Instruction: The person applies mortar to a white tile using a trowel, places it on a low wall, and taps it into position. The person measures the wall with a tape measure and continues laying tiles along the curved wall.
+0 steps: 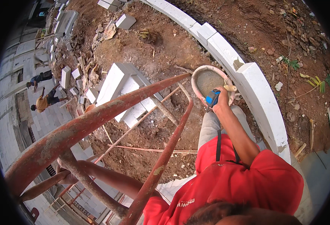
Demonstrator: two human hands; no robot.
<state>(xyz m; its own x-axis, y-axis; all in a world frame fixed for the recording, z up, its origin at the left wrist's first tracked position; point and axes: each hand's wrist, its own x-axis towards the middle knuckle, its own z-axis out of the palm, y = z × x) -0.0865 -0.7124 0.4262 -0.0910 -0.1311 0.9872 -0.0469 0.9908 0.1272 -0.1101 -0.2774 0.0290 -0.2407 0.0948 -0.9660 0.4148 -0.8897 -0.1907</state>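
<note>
Bare reddish-brown earth (150, 56) fills most of the scene, strewn with scattered white blocks, a stack of white blocks (127, 93) and broken rubble. Along the right runs a curving low wall of white blocks (255, 90), bending from the top centre down toward the lower right. Rust-red scaffold pipes (97, 120) cross the foreground, and far below at the left two other people (45, 93) stand on a pale paved area.

On the ground beside the wall sits a round mortar pan (209, 82), half full of grey mortar. The right hand (222, 100) is closed around a blue-handled trowel (212, 98) at the pan's near rim; the tool's long axis appears to run from the hand up and left into the pan, though its blade is hidden. The left hand (65, 170) is wrapped around a lower scaffold pipe (93, 187) at the bottom left, well apart from the pan.
</note>
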